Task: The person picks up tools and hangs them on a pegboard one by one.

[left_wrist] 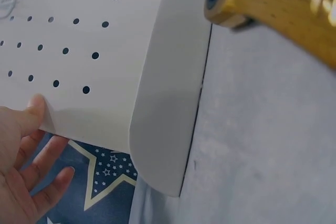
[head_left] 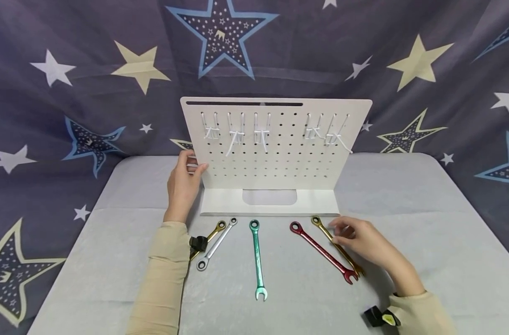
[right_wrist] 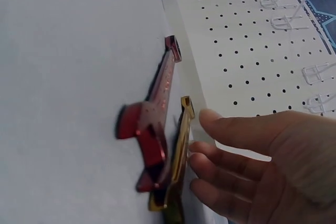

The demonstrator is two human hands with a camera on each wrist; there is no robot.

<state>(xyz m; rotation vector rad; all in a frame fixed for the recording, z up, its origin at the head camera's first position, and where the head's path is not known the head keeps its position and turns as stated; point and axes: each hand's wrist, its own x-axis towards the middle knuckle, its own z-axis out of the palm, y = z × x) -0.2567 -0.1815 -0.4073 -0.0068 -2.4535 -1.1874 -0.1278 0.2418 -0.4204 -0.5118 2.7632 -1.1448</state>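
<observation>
A white pegboard (head_left: 275, 158) stands upright on its base. At its left edge my left hand (head_left: 183, 186) holds the board, the thumb (left_wrist: 37, 109) on the front face and the other fingers around behind the edge. My right hand (head_left: 361, 239) hovers beside a gold ratchet wrench (head_left: 335, 244), its fingers loosely bent and nothing between them. Left of that wrench lies a red wrench (head_left: 321, 250), its open end toward me. A green wrench (head_left: 257, 260) lies in the middle. By my left forearm are a silver wrench (head_left: 216, 244) and another gold wrench (head_left: 220, 226), partly hidden by the wrist camera.
Several white wire hooks (head_left: 261, 132) hang in the upper rows of the board. The board's base (head_left: 225, 202) has a cut-out in its middle. A grey cloth (head_left: 426, 209) covers the table, and a dark star-patterned curtain (head_left: 300, 51) hangs close behind.
</observation>
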